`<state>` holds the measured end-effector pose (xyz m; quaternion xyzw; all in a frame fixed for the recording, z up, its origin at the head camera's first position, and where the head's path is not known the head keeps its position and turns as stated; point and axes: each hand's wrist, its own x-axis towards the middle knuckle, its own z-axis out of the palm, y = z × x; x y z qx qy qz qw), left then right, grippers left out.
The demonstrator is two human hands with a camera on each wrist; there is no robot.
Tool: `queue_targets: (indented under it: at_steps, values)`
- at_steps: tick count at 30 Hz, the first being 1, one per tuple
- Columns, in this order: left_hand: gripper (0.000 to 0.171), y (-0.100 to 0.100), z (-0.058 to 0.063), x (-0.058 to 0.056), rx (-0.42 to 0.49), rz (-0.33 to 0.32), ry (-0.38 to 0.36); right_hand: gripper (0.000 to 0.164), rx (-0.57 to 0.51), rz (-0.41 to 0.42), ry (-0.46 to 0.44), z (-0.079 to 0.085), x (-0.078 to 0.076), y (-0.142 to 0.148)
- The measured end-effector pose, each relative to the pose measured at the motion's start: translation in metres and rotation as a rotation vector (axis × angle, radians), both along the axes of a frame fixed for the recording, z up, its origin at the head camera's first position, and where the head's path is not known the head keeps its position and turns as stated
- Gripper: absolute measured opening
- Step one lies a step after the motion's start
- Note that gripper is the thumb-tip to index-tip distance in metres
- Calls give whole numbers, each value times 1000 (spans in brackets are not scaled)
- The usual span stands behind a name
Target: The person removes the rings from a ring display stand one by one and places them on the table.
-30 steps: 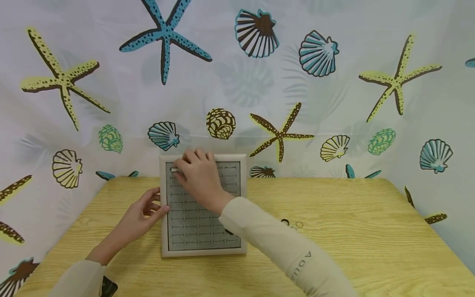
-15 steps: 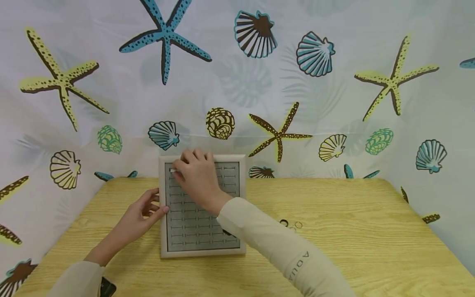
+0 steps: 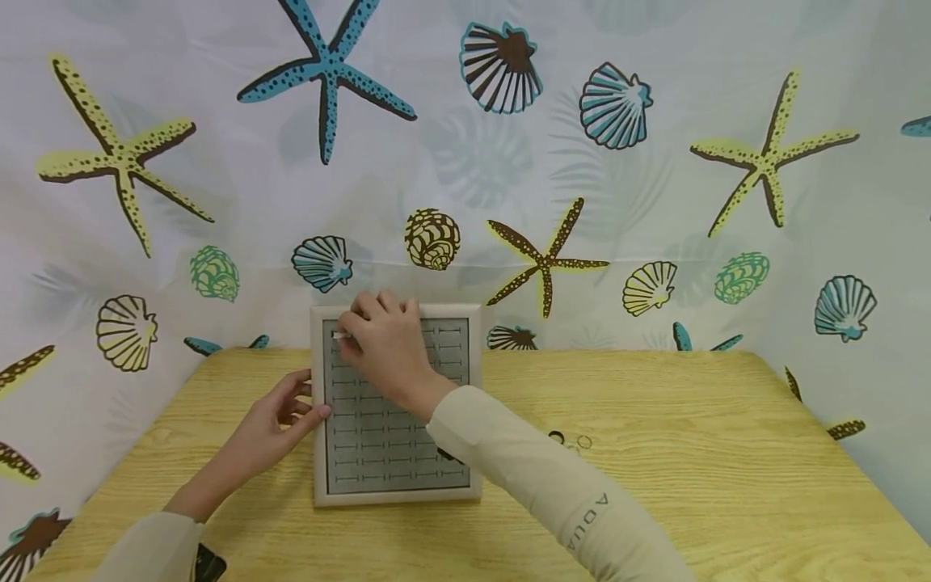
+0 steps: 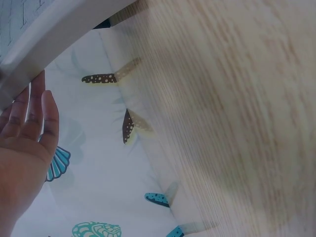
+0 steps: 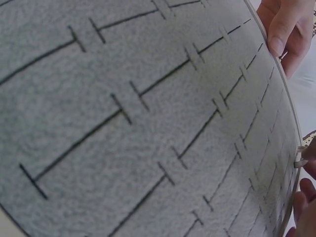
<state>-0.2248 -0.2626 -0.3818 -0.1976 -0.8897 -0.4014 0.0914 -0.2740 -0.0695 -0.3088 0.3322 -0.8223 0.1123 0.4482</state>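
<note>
A framed ring display board (image 3: 393, 477) stands upright on the table, its grey face lined with rows of slits. On its left edge, my left hand (image 3: 265, 432) grips the frame, the thumb on the front and the fingers behind; they also show in the left wrist view, under the pale frame (image 4: 54, 39). My right hand (image 3: 393, 347) reaches across the board to the top-left slit, pinching a small pale ring (image 3: 339, 335) between thumb and index finger. That ring shows small at the far right of the right wrist view. My right forearm hides the board's lower right part.
On the wooden table (image 3: 655, 501), right of the board, lie a dark ring (image 3: 556, 436) and a thin ring (image 3: 584, 442), with another faint one close by. A white curtain (image 3: 451, 145) printed with shells and starfish hangs behind the table and along its sides.
</note>
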Motion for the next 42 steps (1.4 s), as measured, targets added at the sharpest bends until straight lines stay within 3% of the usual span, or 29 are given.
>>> queue_targets:
  at_steps: [16, 24, 36, 42]
  values:
    - [53, -3, -1, -1, -9, 6, 5, 4, -105, 141, -95, 7, 4, 1]
    - [53, -3, -2, -1, -16, 15, 8, 5, -86, 176, -142, 7, 11, 11]
    - [53, -3, -4, -3, -8, 17, 12, 6, -37, 208, -295, 7, 25, 59]
    - [53, -5, -5, -4, -22, 22, 6, 6, -36, 224, -324, -1, 29, 92]
